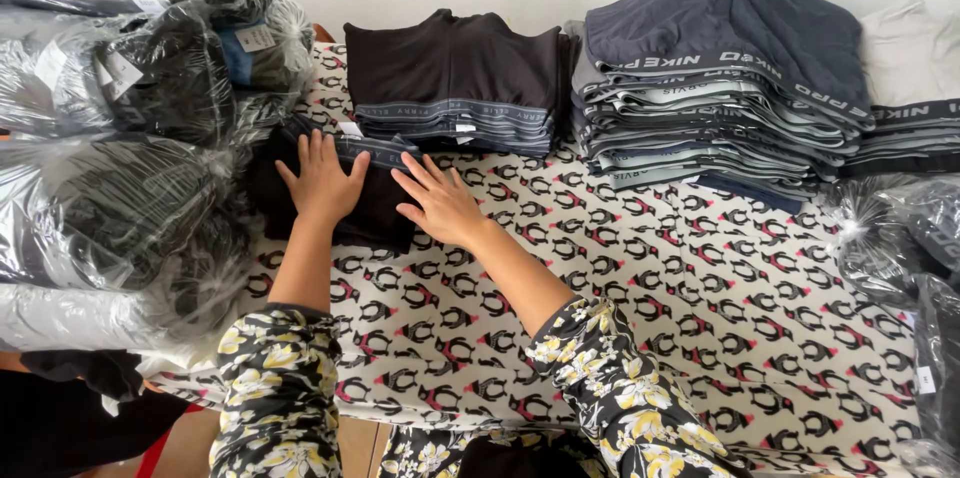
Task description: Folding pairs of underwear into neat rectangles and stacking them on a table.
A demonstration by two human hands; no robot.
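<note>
A folded black garment (372, 200) with a grey waistband lies on the patterned cloth (700, 298). My left hand (322, 178) rests flat on top of it, fingers spread. My right hand (440, 200) lies palm down at the garment's right edge, fingers spread and touching it. Neither hand grips anything. Both arms wear floral sleeves.
A stack of black folded garments (455, 78) stands behind the hands. A taller grey and navy stack (720, 78) is at the back right, with a pale stack (915, 88) beyond it. Plastic-wrapped bundles (110, 168) pile up on the left, and more plastic bags (900, 238) lie at the right.
</note>
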